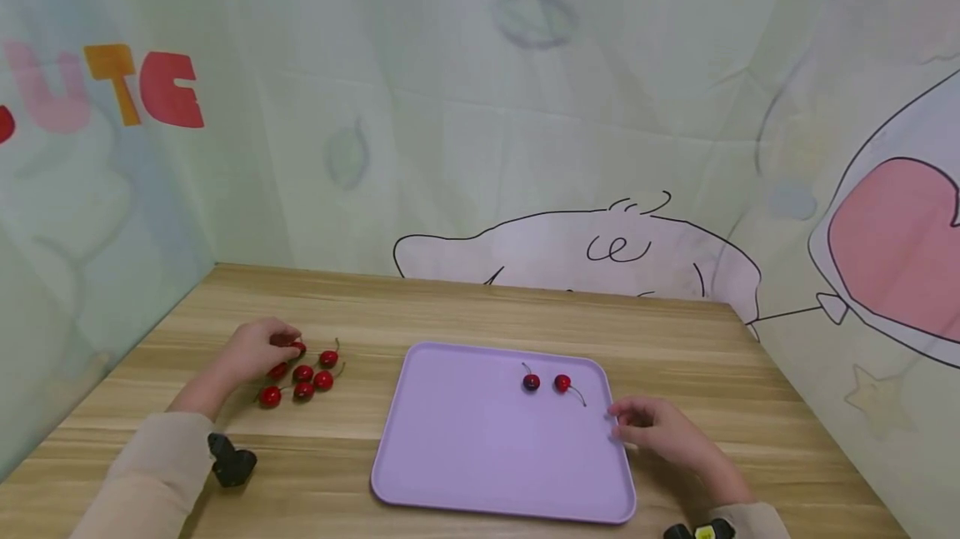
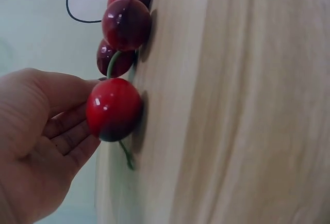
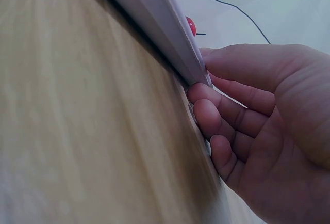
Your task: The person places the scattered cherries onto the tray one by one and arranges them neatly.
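At the far left of the table, my left hand point(image 1: 258, 349) reaches over a group of red cherries. Its thumb and fingers pinch a cherry point(image 1: 298, 348) at the back of the group. In the left wrist view, a nearer cherry point(image 2: 114, 109) hides the fingertips of the left hand point(image 2: 46, 131). A purple tray point(image 1: 480, 447) lies to the right, with a dark cherry point(image 1: 531, 382) and a red cherry point(image 1: 562, 383) on it. At the tray's right edge, my right hand point(image 1: 663, 431) holds the rim, thumb above and curled fingers against the side in the right wrist view.
Other cherries with green stems, such as one at the right of the group point(image 1: 323, 380), lie close together on the wooden table point(image 1: 315, 472). A printed curtain point(image 1: 450, 147) hangs behind and beside the table. Black devices point(image 1: 231, 461) are worn on both wrists.
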Available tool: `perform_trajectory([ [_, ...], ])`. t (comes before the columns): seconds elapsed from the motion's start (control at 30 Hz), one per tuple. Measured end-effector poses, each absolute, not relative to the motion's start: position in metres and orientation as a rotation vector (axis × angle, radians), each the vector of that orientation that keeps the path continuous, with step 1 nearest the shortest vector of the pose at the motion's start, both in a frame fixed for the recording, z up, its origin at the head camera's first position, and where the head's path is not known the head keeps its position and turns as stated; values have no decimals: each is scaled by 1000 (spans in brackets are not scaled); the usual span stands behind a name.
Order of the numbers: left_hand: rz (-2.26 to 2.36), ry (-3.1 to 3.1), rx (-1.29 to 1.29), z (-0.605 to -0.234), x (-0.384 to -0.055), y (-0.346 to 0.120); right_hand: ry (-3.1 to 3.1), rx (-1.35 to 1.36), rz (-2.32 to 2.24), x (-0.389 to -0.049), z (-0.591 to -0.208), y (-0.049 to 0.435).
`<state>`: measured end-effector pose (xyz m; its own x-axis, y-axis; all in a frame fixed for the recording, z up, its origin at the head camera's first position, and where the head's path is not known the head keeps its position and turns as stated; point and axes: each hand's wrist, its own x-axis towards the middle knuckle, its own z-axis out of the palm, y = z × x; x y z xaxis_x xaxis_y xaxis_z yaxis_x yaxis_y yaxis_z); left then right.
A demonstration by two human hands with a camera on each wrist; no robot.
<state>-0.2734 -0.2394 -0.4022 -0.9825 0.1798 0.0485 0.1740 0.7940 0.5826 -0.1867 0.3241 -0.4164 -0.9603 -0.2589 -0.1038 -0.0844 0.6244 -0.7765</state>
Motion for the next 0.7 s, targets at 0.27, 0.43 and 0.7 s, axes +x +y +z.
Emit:
perform_trajectory([
  [0.27,941,2973,301,-406,-275,-242,2631,-324,-1259,-187,-418,326],
  [0.43,921,2974,314,-407,-276,-244,2626,-319,-1277,-188,-419,326],
  [0.7,912,2967,311,-406,-278,-243,2630,-338,-1285,-188,-420,327],
])
